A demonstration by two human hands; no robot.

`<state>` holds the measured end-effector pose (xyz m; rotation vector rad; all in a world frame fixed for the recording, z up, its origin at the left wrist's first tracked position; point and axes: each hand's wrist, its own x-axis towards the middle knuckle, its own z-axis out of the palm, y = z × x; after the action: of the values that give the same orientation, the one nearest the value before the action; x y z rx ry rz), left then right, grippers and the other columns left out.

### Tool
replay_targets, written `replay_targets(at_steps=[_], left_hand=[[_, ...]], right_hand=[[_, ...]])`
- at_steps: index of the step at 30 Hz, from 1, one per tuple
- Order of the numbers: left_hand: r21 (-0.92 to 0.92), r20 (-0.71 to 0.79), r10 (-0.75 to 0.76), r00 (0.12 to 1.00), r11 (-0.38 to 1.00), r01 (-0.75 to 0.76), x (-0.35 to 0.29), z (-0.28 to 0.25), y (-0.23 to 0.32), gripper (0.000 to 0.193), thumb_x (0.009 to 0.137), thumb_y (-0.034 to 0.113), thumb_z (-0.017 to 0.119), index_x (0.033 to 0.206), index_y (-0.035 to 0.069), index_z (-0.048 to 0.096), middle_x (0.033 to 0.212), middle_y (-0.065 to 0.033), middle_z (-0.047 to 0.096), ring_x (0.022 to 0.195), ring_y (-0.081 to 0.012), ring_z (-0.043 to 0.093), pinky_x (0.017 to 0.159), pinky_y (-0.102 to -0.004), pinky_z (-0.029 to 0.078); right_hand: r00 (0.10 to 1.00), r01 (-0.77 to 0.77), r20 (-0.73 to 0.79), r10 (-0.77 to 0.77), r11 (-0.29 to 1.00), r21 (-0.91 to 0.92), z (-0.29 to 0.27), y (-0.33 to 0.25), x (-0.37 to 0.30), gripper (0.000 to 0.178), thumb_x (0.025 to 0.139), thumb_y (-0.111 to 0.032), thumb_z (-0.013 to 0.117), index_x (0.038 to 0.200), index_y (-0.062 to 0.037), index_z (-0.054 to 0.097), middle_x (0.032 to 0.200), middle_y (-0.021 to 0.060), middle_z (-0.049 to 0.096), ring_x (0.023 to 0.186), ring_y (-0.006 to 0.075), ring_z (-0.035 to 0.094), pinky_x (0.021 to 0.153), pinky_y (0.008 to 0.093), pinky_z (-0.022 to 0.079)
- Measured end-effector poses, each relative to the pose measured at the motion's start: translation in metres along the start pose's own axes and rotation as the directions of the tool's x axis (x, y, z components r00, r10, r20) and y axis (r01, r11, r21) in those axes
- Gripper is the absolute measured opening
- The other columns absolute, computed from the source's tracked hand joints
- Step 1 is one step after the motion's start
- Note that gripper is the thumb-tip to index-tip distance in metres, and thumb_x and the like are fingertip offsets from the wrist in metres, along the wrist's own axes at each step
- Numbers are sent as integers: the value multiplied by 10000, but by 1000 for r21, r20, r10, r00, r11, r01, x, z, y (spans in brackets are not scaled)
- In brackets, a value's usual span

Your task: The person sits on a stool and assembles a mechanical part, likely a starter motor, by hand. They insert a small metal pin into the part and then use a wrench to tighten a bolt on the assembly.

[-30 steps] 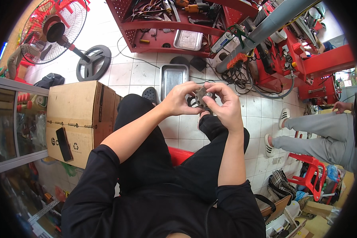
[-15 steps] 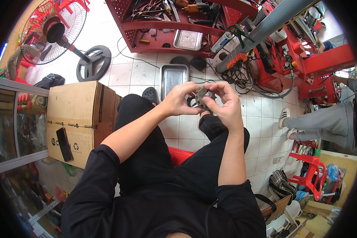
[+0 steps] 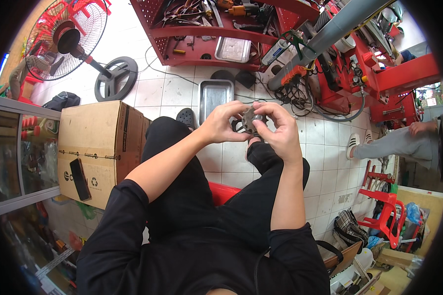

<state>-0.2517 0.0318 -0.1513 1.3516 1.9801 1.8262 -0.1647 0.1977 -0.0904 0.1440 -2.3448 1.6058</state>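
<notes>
Between my two hands, above my knees, is a dark grey round metal part [image 3: 249, 119] with a notched edge, like a small toothed wheel. My right hand [image 3: 283, 132] grips it from the right, thumb across its face and fingers curled over its far side. From the left, my left hand [image 3: 220, 124] closes on it with the fingertips and thumb. A black and shiny bit shows in the gap by my left thumb; I cannot tell whether it belongs to the same part. My fingers hide much of the piece.
A metal tray [image 3: 215, 91] lies on the tiled floor beyond my hands. A cardboard box [image 3: 91, 147] with a phone [image 3: 79, 179] stands left, a fan [image 3: 70, 40] behind it. Ahead is a red tool cart [image 3: 197, 32]. At right are another person's legs [image 3: 396, 143] and a red stool [image 3: 386, 209].
The metal part has turned slightly between my fingers, while both hands stay in nearly the same place. At right the other person has shifted their legs, and a hand of theirs now shows.
</notes>
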Motion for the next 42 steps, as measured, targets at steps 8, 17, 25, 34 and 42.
replay_targets(at_steps=[8, 17, 25, 34, 42], left_hand=[[7, 37, -30, 999, 1000, 30, 1, -2, 3, 547, 584, 158, 824, 1061, 4, 604, 934, -125, 615, 843, -252, 603, 727, -339, 507], [13, 30, -23, 999, 1000, 23, -1, -1, 1, 568, 582, 164, 824, 1079, 5, 600, 930, -121, 613, 844, -252, 603, 730, -334, 502], [21, 37, -26, 999, 999, 25, -1, -1, 3, 577, 580, 161, 826, 1084, 7, 592, 939, -127, 613, 856, -253, 603, 733, -343, 508], [29, 27, 13, 1000, 999, -14, 0, -1, 3, 572, 583, 142, 822, 1080, 3, 576, 927, -135, 609, 818, -261, 601, 712, -342, 510], [4, 25, -30, 999, 1000, 30, 2, 0, 3, 488, 601, 129, 798, 1045, 31, 620, 901, -100, 622, 813, -240, 607, 718, -333, 503]], right_hand=[[997, -78, -3, 78, 992, 95, 1, -9, -1, 213, 755, -23, 701, 939, 2, 596, 1020, 123, 659, 949, 177, 625, 849, 309, 486], [989, -123, -50, 136, 972, 198, 5, -13, -2, 200, 761, -7, 664, 953, 8, 611, 1035, 135, 659, 957, 191, 626, 852, 313, 480], [996, -91, -15, 93, 990, 107, 1, -2, -4, 234, 767, -6, 646, 999, 4, 618, 1040, 125, 659, 952, 184, 625, 847, 304, 477], [999, -35, -5, 35, 999, 32, 1, 1, -3, 233, 750, -16, 673, 974, 11, 613, 1014, 127, 670, 925, 164, 619, 850, 316, 474], [998, 56, 33, -55, 998, -35, -2, -6, 0, 255, 741, -27, 672, 992, 4, 640, 995, 139, 655, 907, 212, 634, 851, 321, 480]])
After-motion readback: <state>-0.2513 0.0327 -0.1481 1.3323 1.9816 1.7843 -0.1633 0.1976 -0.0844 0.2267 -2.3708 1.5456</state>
